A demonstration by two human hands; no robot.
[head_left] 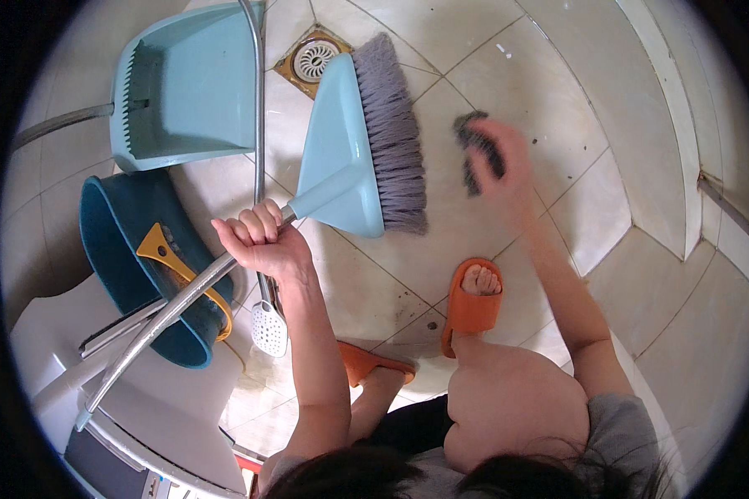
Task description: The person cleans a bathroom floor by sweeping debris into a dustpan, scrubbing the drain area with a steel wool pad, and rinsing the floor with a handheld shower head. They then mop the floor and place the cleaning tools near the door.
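Observation:
My left hand [262, 240] is wrapped around the metal handle [181, 302] of a broom, close below its head. The light blue plastic broom head [340, 150] has grey bristles [392, 137] and is turned on its side over the tiled floor. Lower right of the bristles, my right hand [505, 162] is blurred by motion. Its fingers close around a dark fuzzy clump [490, 150], possibly hair or dust; the blur hides what it is. A light blue dustpan [193, 93] with a toothed edge lies at the upper left.
A round floor drain [315, 59] sits behind the broom head. Left stand a dark teal bucket [156, 187] with a yellow-handled tool [181, 265] across it, and a white perforated shower head [269, 329] on a metal pipe [259, 125]. Dark specks dot the tiles. Orange slippers [474, 305] are on my feet.

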